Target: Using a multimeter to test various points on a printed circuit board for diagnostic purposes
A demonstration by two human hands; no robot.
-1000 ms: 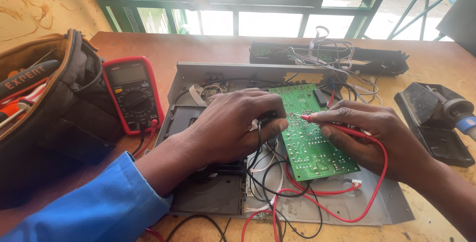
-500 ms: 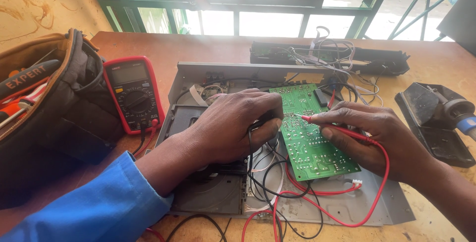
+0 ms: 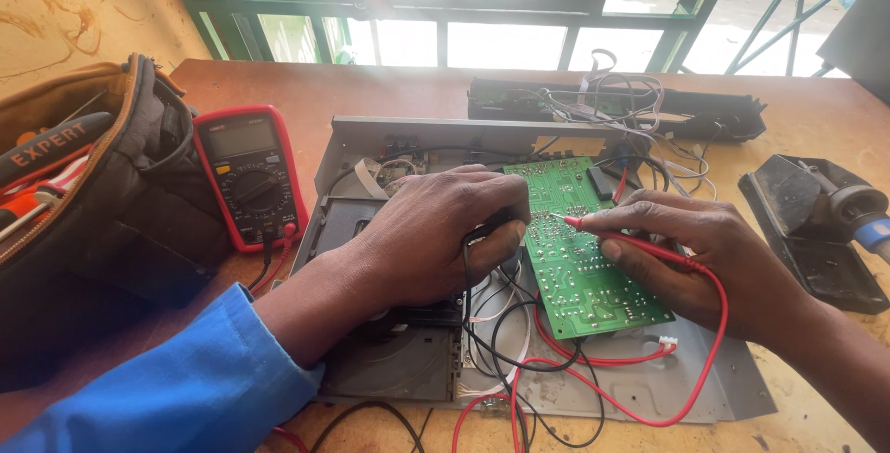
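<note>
A green circuit board [image 3: 582,258] lies solder side up in an opened grey metal chassis [image 3: 705,383] on the wooden table. My right hand [image 3: 705,258] grips a red test probe [image 3: 593,226] whose metal tip touches the board's upper middle. My left hand [image 3: 436,230] is closed over a black probe [image 3: 484,230] at the board's left edge; its tip is hidden by my fingers. Red and black leads [image 3: 593,360] loop below the board. A red-cased multimeter [image 3: 248,175] lies to the left of the chassis.
An open dark tool bag [image 3: 102,203] with screwdrivers sits at the far left. A black front panel with loose wires [image 3: 612,105] lies behind the chassis. A black soldering iron stand [image 3: 816,226] is at the right. A green-framed window runs along the back.
Both hands stay on the board with the probes. The left fingers have shifted slightly at the board's left edge; the red probe tip holds about the same spot.
</note>
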